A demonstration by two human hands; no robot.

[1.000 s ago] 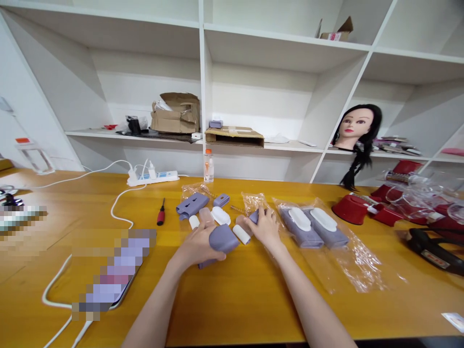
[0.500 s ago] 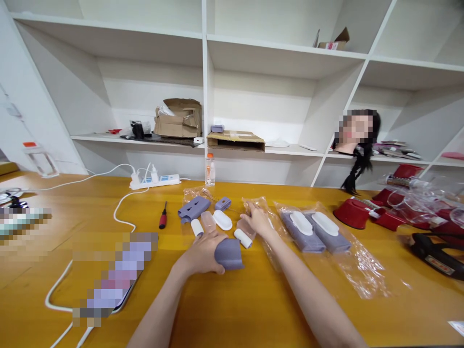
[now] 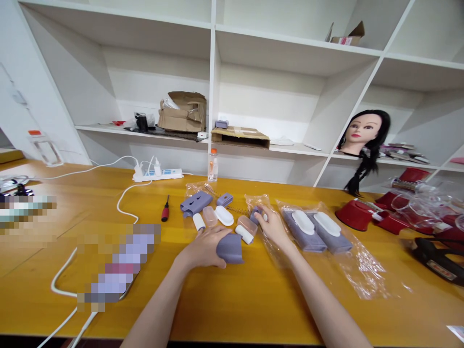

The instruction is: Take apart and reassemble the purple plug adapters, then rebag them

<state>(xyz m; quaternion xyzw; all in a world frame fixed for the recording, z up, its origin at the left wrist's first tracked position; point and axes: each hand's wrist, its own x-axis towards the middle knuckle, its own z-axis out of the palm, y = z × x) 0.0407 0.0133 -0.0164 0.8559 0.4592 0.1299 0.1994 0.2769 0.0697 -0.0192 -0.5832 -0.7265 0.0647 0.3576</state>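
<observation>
My left hand [image 3: 206,247] is closed around the end of a grey-purple plastic casing [image 3: 231,249] that rests low over the table. Between the fingers of my right hand [image 3: 272,225] is a small grey-purple plastic part [image 3: 255,214], beside a crumpled clear plastic bag [image 3: 273,249]. Close by lie a white roller [image 3: 244,234], a clear plastic cup [image 3: 248,224], another clear cup [image 3: 210,217], a second white roller [image 3: 198,222] and a white oval cap [image 3: 224,215]. Behind them are a slotted grey-purple casing [image 3: 197,203] and a small grey-purple cover [image 3: 224,199].
Two bagged grey-purple units [image 3: 308,237] with white ovals lie to the right. A red-handled screwdriver [image 3: 165,212], a power strip [image 3: 159,174] and a pixelated phone-like object [image 3: 119,266] are left. Red bases [image 3: 353,212] and a black tool [image 3: 438,261] stand far right.
My right hand has drawn back from the plastic bag slightly to the right, and a small grey-purple part now shows in its fingers. My left hand keeps its hold on the casing.
</observation>
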